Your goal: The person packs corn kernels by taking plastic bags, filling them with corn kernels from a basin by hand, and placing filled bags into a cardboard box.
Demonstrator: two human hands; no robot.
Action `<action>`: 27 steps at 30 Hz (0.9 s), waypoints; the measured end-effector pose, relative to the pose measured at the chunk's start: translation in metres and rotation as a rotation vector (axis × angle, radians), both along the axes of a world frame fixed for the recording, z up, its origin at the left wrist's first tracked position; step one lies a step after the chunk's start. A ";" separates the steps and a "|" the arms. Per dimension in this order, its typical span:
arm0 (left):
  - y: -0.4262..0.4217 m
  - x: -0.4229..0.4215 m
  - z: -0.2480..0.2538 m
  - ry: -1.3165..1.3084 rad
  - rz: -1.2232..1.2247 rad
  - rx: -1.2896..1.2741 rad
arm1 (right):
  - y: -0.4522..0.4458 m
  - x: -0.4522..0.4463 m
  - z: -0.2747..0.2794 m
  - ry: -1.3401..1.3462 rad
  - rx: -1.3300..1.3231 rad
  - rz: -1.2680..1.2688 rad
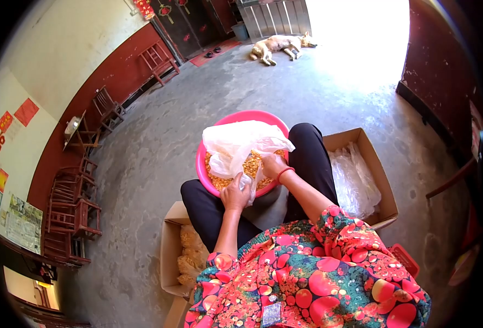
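A pink basin [200, 164] in front of my knees holds yellow-orange kernels [217, 180], which look like corn. A crumpled white plastic bag [236, 136] lies over its far part. My left hand [235, 193] is closed at the near rim, pinching the edge of a small clear plastic bag [252, 195]. Over the kernels, on the right side of the basin, my right hand [275, 166] is curled beside that small bag's mouth. Its fingertips are partly hidden, so what it grips does not show.
To my right stands a cardboard box [388, 206] of clear plastic bags [353, 180]. Another box [168, 257] at my left holds filled yellow bags [189, 251]. A dog [277, 46] lies near the bright doorway. Wooden chairs [69, 191] line the left wall.
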State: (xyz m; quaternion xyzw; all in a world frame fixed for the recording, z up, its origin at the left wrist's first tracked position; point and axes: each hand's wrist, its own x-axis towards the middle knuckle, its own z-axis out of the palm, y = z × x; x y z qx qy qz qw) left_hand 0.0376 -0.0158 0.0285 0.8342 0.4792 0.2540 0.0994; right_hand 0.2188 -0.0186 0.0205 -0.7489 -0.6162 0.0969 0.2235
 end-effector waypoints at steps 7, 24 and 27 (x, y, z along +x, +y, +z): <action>-0.001 0.001 0.003 0.031 0.014 -0.021 | 0.009 0.022 -0.009 0.448 0.197 0.041; 0.000 0.000 -0.001 0.002 -0.009 0.005 | 0.009 0.004 -0.019 0.580 0.358 -0.090; -0.001 0.001 0.001 0.007 -0.005 -0.005 | 0.008 -0.002 -0.012 0.044 0.019 0.041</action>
